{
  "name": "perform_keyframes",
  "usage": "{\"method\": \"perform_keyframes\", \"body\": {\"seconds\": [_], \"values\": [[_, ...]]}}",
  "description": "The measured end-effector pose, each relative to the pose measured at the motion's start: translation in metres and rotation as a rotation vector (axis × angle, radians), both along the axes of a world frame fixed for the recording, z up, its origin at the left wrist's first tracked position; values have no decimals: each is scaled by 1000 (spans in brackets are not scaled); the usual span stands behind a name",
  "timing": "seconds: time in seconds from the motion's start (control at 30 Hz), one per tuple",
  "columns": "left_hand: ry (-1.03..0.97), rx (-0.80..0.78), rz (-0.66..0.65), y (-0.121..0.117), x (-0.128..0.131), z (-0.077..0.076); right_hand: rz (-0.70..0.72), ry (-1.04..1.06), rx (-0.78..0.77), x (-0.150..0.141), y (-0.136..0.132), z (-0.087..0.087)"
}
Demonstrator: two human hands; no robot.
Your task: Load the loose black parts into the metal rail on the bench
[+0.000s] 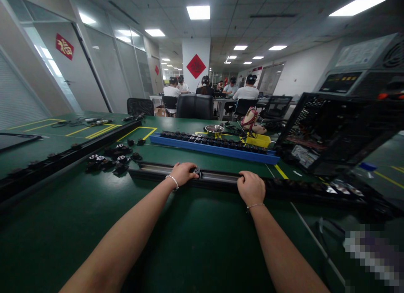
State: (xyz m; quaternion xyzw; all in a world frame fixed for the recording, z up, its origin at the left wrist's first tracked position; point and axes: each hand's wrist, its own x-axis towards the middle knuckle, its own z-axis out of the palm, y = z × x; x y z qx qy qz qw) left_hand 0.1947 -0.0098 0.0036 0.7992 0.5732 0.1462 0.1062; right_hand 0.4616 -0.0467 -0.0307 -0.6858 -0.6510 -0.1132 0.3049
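A long black channel rail [217, 184] lies across the table in front of me, with a bare metallic groove along its left and middle stretch. My left hand [183, 173] pinches a small dark part with a silvery face [196, 171] at the groove. Curled over the rail's near and top edges, my right hand [252, 187] grips it farther right. Beyond that hand, a row of dark parts [295, 187] sits in the rail, some with shiny white faces. A loose pile of similar small parts [109, 159] is on the table by the rail's left end.
Behind the rail stands a blue channel [214, 148] filled with small parts. Another long black rail [91, 147] runs along the left. An open computer case [303, 133] rises at right, near a yellow tray [259, 141] and a metal bowl [213, 128]. People sit at far tables.
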Motion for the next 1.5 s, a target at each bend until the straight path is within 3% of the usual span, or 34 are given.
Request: {"method": "perform_keyframes", "body": {"seconds": [0.93,1.5], "values": [[20,-29,18,7,-44,-4,-18,-11,-52,-2,-3,6],[30,-32,18,6,-65,3,-18,-6,-15,-2,-2,4]]}}
